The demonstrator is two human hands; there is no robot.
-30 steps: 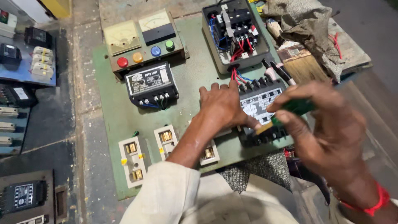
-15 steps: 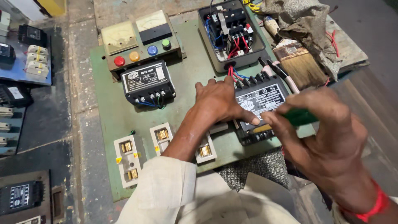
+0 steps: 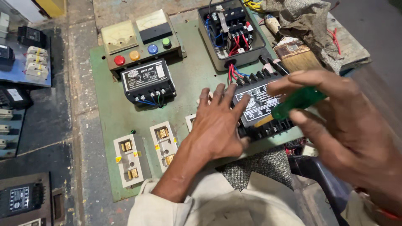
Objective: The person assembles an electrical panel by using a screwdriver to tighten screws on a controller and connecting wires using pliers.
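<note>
A flat green-painted metal mounting board (image 3: 188,90) lies on the floor and carries everything the person works on; it looks heavy and rigid, best lifted by its bare edges rather than by the parts fixed to it. At its top edge sits an open grey metal starter box (image 3: 213,50) full of red, blue and black wires, which look springy and easy to pull loose. Beside that stands a beige panel with two meters and four coloured push buttons (image 3: 140,39), its glass faces likely fragile. Below it is a black plastic control unit with a white label (image 3: 146,81).

The black finned relay module with a white printed label (image 3: 261,104) lies on the board's lower right part. It looks hard, boxy and fairly light; its plastic sides give the safest grip, clear of the terminals and wires. The left hand (image 3: 217,125) lies flat and spread, pressing on the module's left edge. The right hand (image 3: 347,134) pinches a green translucent plastic screwdriver handle (image 3: 297,101) between thumb and fingers, just above the module; the handle looks smooth and stiff. Two white ceramic fuse holders (image 3: 144,152) sit near the board's lower left.
</note>
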